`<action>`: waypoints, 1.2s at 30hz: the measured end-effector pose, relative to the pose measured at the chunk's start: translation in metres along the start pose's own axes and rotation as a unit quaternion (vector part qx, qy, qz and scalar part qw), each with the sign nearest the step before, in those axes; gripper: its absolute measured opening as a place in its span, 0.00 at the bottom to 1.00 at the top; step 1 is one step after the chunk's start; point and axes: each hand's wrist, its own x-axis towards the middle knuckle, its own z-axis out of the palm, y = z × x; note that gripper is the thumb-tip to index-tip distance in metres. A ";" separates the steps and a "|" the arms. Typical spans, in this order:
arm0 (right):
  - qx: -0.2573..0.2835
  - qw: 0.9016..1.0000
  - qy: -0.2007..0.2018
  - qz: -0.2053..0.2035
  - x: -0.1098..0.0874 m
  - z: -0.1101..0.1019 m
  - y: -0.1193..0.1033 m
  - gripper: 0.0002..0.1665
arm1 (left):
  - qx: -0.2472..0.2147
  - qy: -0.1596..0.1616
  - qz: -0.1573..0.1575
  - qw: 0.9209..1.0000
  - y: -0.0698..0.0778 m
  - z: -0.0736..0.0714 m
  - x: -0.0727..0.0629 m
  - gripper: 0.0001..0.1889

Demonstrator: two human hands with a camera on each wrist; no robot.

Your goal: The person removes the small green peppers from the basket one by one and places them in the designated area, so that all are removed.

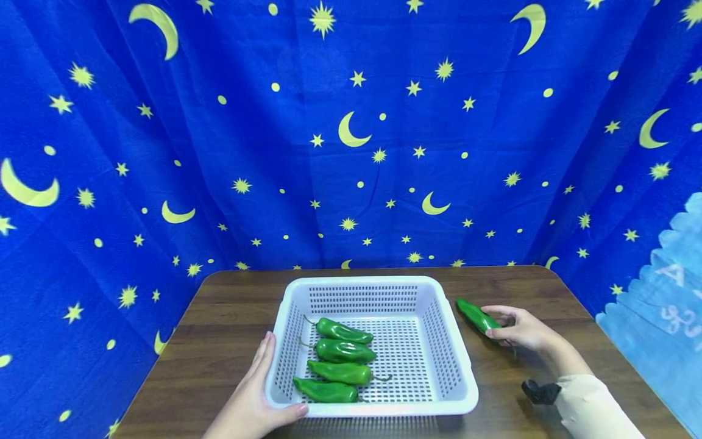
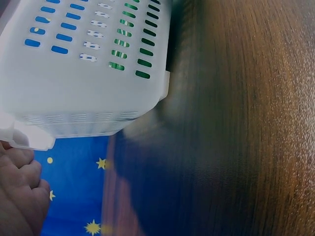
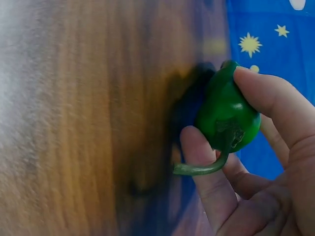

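A white plastic basket (image 1: 463, 372) with slotted walls stands on the table. Inside its left half several long green peppers (image 1: 344, 350) lie in a row, their stems pointing different ways. My left hand (image 1: 255, 390) holds the basket's near left corner, thumb on the front rim and fingers along the left side; the left wrist view shows its bent fingers (image 2: 32, 179) beside the rim. To the right of the basket, my right hand (image 1: 518, 329) pinches another green pepper (image 1: 476, 314) between thumb and fingers. That pepper's curved stem (image 3: 202, 169) faces the right wrist camera.
The brown wooden table (image 1: 230, 311) extends around the basket. A blue curtain (image 1: 285, 152) with yellow moons and stars hangs behind and at the sides. A light blue scalloped cloth (image 1: 669, 305) hangs at the right. A black strap piece (image 1: 540, 392) is at the right cuff.
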 end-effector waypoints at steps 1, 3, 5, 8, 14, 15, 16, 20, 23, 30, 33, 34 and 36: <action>-0.002 1.000 0.002 0.001 0.001 0.001 0.002 0.41 | -0.001 -0.001 -0.001 1.000 0.000 0.000 0.000 0.71; -0.012 1.000 0.002 -0.006 0.002 0.002 0.004 0.41 | -0.002 -0.003 -0.003 1.000 0.000 0.000 0.000 0.71; -0.020 1.000 0.005 -0.011 0.002 0.002 0.006 0.41 | -0.003 -0.004 -0.003 1.000 -0.001 0.000 0.000 0.71; -0.030 0.999 0.000 -0.028 0.003 0.002 0.008 0.41 | 0.001 -0.004 -0.002 1.000 -0.001 0.000 0.001 0.71; -0.061 0.997 0.006 -0.040 0.001 -0.001 0.005 0.41 | 0.000 -0.003 0.000 1.000 0.001 0.000 0.001 0.71; -0.075 0.996 0.014 -0.044 0.000 -0.001 0.002 0.41 | 0.001 -0.004 0.000 1.000 0.002 0.000 0.000 0.71; -0.089 0.995 0.024 -0.046 -0.001 -0.002 -0.001 0.40 | 0.001 -0.006 -0.005 1.000 0.002 -0.001 0.000 0.71; -0.153 0.981 0.075 -0.089 0.000 -0.009 -0.019 0.38 | 0.000 -0.005 -0.003 1.000 0.002 -0.001 0.000 0.71; -0.174 0.972 0.098 -0.121 0.005 -0.013 -0.041 0.37 | -0.003 -0.003 0.001 1.000 0.001 -0.001 0.000 0.71; -0.150 0.970 0.076 -0.175 0.022 -0.002 -0.114 0.38 | -0.007 0.002 0.009 1.000 0.001 -0.002 0.000 0.70; -0.146 0.968 0.057 -0.198 0.030 0.010 -0.145 0.37 | -0.010 0.002 0.012 1.000 0.000 -0.001 0.001 0.70; -0.143 0.967 0.049 -0.205 0.033 0.015 -0.155 0.37 | -0.011 0.002 0.013 1.000 -0.001 -0.001 0.001 0.70; -0.133 0.966 0.030 -0.220 0.037 0.027 -0.174 0.37 | -0.010 0.003 0.016 1.000 -0.002 0.000 0.001 0.70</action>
